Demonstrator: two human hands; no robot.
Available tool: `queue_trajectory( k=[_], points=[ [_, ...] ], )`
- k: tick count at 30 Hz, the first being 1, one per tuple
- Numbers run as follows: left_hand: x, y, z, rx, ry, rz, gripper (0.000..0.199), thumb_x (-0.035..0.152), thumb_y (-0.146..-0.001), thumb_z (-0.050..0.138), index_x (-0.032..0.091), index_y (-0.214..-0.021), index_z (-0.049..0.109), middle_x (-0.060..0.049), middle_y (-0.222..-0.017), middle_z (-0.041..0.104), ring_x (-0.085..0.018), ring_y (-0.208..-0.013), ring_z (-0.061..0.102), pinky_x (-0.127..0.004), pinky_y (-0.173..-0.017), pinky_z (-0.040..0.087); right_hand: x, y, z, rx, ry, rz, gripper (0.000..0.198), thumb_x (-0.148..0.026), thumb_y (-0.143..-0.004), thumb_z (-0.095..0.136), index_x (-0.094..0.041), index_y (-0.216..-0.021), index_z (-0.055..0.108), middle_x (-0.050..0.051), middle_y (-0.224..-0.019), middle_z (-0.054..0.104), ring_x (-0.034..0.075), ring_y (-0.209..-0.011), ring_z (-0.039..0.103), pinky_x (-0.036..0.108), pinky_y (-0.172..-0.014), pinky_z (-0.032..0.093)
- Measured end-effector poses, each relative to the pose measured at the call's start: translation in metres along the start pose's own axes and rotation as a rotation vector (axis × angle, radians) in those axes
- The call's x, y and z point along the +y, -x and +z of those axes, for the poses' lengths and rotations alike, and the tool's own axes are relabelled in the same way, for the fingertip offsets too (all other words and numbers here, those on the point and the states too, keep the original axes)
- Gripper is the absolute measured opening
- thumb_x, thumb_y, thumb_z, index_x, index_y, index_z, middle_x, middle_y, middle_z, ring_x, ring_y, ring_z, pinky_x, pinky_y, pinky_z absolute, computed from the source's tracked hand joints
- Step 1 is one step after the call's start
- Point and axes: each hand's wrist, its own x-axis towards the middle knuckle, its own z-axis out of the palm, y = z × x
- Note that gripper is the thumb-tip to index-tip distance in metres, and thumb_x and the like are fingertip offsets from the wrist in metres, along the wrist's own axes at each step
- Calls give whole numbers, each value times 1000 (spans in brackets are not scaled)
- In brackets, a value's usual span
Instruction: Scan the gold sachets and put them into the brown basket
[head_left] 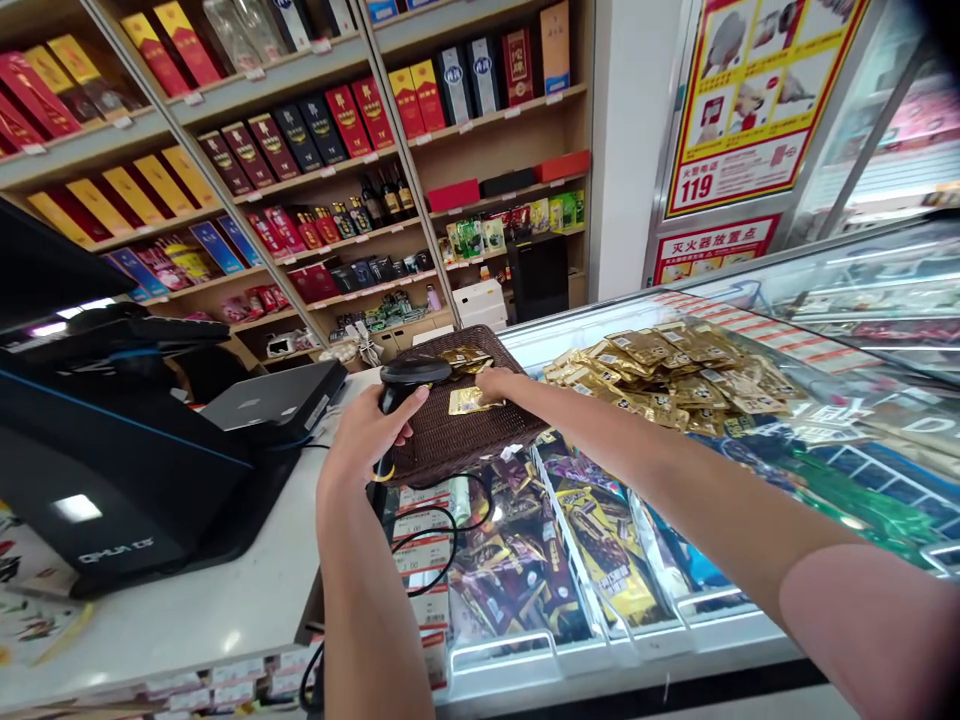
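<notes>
My left hand (375,430) is wrapped round the grip of a black handheld barcode scanner (415,370), whose head points away over a brown woven basket (435,435). Inside the basket, my right hand (499,385) has its fingers closed at the edge of a gold foil packet (466,401). A few more gold packets (463,357) lie at the basket's far side. To the right, a large heap of similar gold packets (660,370) rests on the glass freezer top. The scanner's black cable (454,545) loops down below the basket.
A black checkout machine (120,450) stands on the white counter (225,600) at left. Bagged frozen treats (510,560) fill the chest freezer (525,690) under its glass. Shelves (315,180) of boxed bottles line the back wall, beside fire-safety posters (757,100).
</notes>
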Motion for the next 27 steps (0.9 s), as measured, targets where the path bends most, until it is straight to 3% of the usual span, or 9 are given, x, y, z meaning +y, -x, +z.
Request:
queue_trajectory(
  k=[6, 10, 15, 21, 27],
  points=[
    [1, -3, 8, -49, 35, 29, 60, 70, -66, 72, 18, -95, 65, -1, -59, 63, -17, -57, 60, -24, -50, 46, 7, 24, -4, 60, -160, 51, 44, -31, -85, 67, -15, -124, 55, 19, -127, 63, 33, -115, 62, 37, -88, 51],
    [9, -1, 20, -69, 28, 80, 57, 68, -68, 71, 18, -93, 64, 0, -58, 62, -16, -55, 58, -24, -51, 45, 24, 52, -12, 185, -501, 109, 28, -29, -91, 56, -15, -114, 54, 17, -120, 64, 27, -103, 64, 30, -77, 52],
    [15, -1, 31, -137, 58, 148, 53, 66, -69, 72, 18, -88, 63, 0, -58, 61, -16, -54, 57, -24, -52, 43, 74, 103, -26, 202, -975, 215, 20, -31, -86, 57, -21, -102, 52, 7, -107, 63, 18, -88, 60, 23, -60, 51],
    [27, 5, 45, -194, 90, 200, 50, 63, -71, 72, 18, -89, 62, 1, -60, 59, -15, -54, 57, -25, -52, 43, 132, 165, -45, 150, -880, 256, 19, -24, -78, 61, -19, -96, 56, 5, -99, 60, 16, -82, 55, 20, -58, 42],
    [41, 12, 63, -234, 69, 208, 52, 67, -68, 71, 18, -84, 62, 2, -58, 57, -15, -52, 55, -25, -52, 44, 153, 183, -47, 128, -900, 278, 21, -24, -80, 60, -20, -100, 56, 4, -99, 63, 15, -85, 57, 21, -64, 44]
  ],
)
